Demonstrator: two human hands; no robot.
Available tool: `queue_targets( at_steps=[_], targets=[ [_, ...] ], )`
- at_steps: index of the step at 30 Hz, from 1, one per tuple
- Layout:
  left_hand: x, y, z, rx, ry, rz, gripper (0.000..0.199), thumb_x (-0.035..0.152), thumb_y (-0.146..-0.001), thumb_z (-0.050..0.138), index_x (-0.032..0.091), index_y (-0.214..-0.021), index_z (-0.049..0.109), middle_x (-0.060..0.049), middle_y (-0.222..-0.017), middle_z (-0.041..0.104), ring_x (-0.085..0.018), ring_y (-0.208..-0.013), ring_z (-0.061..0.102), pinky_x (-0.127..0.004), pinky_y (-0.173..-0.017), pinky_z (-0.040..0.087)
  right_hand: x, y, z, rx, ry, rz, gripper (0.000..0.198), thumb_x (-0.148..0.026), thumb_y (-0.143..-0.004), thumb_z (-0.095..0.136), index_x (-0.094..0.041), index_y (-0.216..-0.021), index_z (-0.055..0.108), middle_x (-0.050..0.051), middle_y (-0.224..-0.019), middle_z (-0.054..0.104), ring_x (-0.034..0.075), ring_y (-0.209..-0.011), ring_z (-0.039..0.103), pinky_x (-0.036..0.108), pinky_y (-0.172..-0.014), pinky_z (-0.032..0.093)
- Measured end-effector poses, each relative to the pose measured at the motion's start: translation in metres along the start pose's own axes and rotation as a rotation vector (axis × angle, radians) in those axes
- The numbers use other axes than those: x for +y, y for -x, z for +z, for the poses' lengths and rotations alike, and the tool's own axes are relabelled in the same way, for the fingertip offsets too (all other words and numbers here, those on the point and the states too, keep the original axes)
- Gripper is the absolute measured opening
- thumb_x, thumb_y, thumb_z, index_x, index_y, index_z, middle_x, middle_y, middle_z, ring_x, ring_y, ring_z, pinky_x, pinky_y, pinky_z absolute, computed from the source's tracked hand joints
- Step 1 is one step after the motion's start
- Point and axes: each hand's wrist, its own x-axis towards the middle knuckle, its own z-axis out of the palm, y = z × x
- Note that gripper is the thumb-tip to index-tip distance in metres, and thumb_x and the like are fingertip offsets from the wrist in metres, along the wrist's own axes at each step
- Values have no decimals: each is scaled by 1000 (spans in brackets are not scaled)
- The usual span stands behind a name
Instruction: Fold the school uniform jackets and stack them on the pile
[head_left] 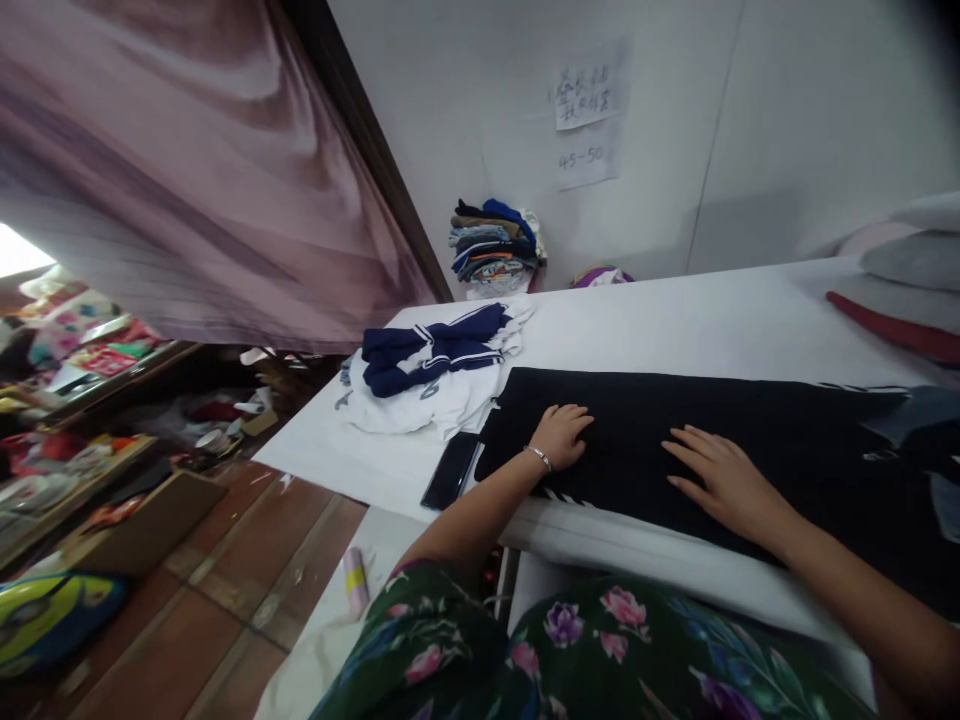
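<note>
A long black garment (637,415) with white stripes along its edges lies spread across the white table; its exact kind I cannot tell. On its left end rests my left hand (561,435), with a silver bracelet at the wrist and the fingers stretched out. Farther right, my right hand (724,480) lies on the same cloth with its fingers spread. Neither hand grips anything. A dark phone-like slab (452,470) lies by the left end of the cloth. Beyond it are a navy garment (431,350) with white trim and white clothes (420,408) under it.
Folded clothes (495,245) are stacked against the wall, and more cloth (911,285) is piled at the right. A pinkish curtain (247,180) hangs at the left. Below it, a cardboard box (142,515) stands on the tiled floor. A pink roll (355,580) lies near my left side.
</note>
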Motion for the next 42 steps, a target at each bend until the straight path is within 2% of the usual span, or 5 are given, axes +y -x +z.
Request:
queue_targets(
  at_steps=[11, 17, 23, 28, 42],
  targets=[
    [-7, 8, -2, 5, -137, -74, 38, 15, -87, 43, 19, -120, 61, -7, -130, 59, -21, -120, 50, -36, -94, 44, 24, 6, 3, 36, -12, -20, 37, -39, -90, 37, -26, -100, 70, 6, -112, 69, 26, -111, 60, 49, -98, 43],
    [-18, 11, -13, -30, 92, -104, 42, 31, -83, 57, 20, -123, 59, -5, -135, 55, -20, -126, 47, -35, -104, 39, 30, 17, 12, -62, -31, -42, 37, -41, -90, 39, -25, -99, 71, 6, -117, 67, 26, -114, 58, 49, -97, 45],
    [-78, -2, -51, 161, 95, -708, 34, 32, -90, 46, 18, -116, 63, -9, -123, 63, -20, -116, 56, -31, -99, 41, 14, 13, 6, -74, 10, -5, 43, -48, -87, 45, -26, -118, 64, 8, -125, 62, 28, -122, 52, 51, -101, 40],
    [-109, -7, -49, 69, 71, -906, 38, 36, -81, 58, 13, -110, 64, -18, -115, 65, -29, -109, 60, -36, -88, 46, -10, -4, 8, -86, 97, -36, 42, -40, -88, 44, -22, -123, 60, 9, -128, 59, 28, -124, 49, 50, -102, 37],
    [-124, 3, -57, 35, 63, -877, 17, 33, -76, 64, 18, -83, 68, -6, -90, 71, -20, -86, 65, -26, -71, 45, -21, -22, -2, -146, 26, -29, 35, -24, -89, 40, -18, -105, 70, 9, -116, 66, 23, -107, 62, 37, -90, 50]
  ],
)
